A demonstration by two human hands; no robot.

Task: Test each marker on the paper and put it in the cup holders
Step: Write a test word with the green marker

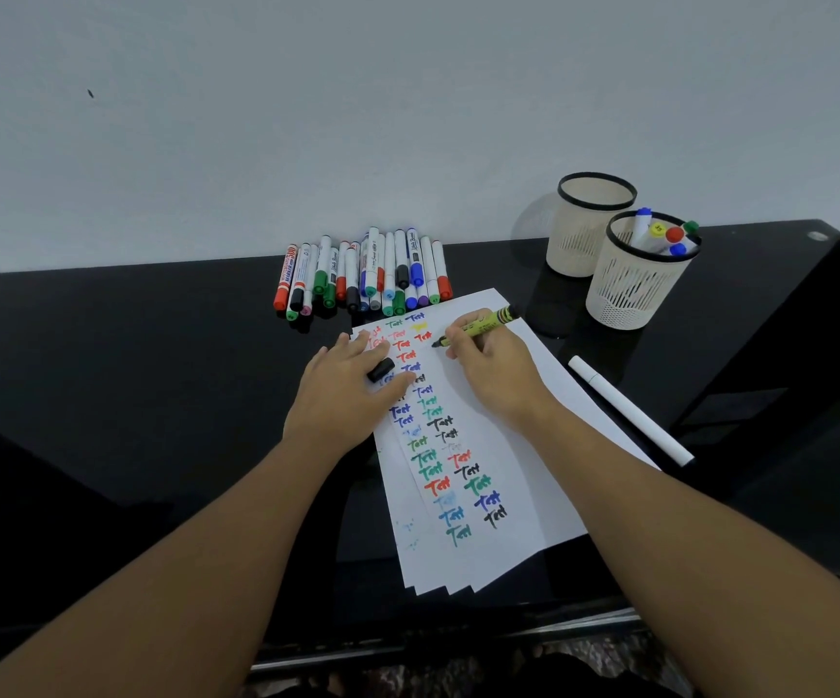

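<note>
My right hand [491, 367] grips a yellow-green marker [478, 325] with its black tip down on the white paper [524, 445], near the top of the sheet. My left hand [345, 395] lies on the paper's left edge and pinches a black cap [380, 369] between thumb and fingers. Rows of coloured "Test" marks cover the paper. A pile of capped markers [365, 277] lies at the back by the wall. The near cream cup holder [642, 272] contains several markers; the far cup holder [590, 221] looks empty.
A white marker [629, 410] lies on the black table to the right of the paper. The sheet tops a small stack of papers. A dark upright edge [811, 314] rises at the far right. The white wall stands right behind the marker pile.
</note>
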